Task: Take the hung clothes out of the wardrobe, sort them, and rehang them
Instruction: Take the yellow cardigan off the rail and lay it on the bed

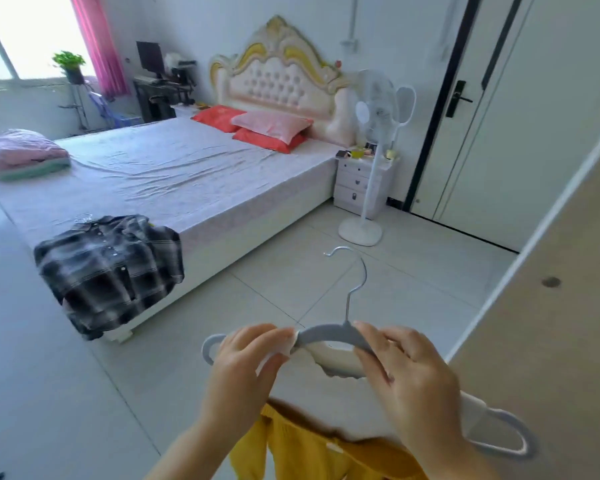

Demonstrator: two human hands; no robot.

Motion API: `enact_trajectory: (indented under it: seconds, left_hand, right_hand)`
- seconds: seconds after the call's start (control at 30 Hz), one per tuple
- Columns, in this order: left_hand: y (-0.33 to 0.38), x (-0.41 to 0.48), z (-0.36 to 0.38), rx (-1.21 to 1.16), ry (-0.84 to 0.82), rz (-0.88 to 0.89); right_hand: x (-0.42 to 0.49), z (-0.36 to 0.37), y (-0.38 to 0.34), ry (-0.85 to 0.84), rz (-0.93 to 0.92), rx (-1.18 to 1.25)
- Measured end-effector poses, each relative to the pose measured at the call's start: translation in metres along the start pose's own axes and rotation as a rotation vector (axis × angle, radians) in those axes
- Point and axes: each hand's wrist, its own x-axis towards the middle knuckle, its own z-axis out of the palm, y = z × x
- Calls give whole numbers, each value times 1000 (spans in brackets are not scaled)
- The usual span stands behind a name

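Observation:
I hold a grey hanger (326,336) with a metal hook in front of me over the floor. My left hand (246,358) pinches the white collar (340,362) of a garment at the hanger's left shoulder. My right hand (406,372) grips the hanger's right shoulder. A white and yellow garment (312,452) hangs from the hanger below my hands. A black and grey plaid shirt (108,268) lies over the near corner of the bed (174,181), with a hanger hook showing at its collar. The wardrobe door (565,306) stands at the right.
A white standing fan (371,161) and a white nightstand (357,185) stand right of the bed. Folded bedding (21,154) lies on the bed's far left corner, red and pink pillows (264,126) at its head. Tiled floor stretches between bed and wardrobe.

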Motion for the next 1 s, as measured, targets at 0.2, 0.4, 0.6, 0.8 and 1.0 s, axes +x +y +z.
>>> enact_trajectory:
  seconds: [0.2,0.4,0.6,0.8,1.0]
  left_hand:
    - [-110,47,-56,145,100,-17]
    - [-196,92,-102,239,215,-122]
    - [-286,136,-131,312,344,-201]
    - [-385,190,-156,416,409,-282]
    - [-471,240,-183,435,423,-404]
  right_hand:
    - [72,131,-48,-63,-27,180]
    - [150,241,-95,-96,-117,332]
    - [225,354,-133,-82,-221,468]
    - [295,479,-170,-138,-243,609]
    - [356,579,-207,-257,-244,715]
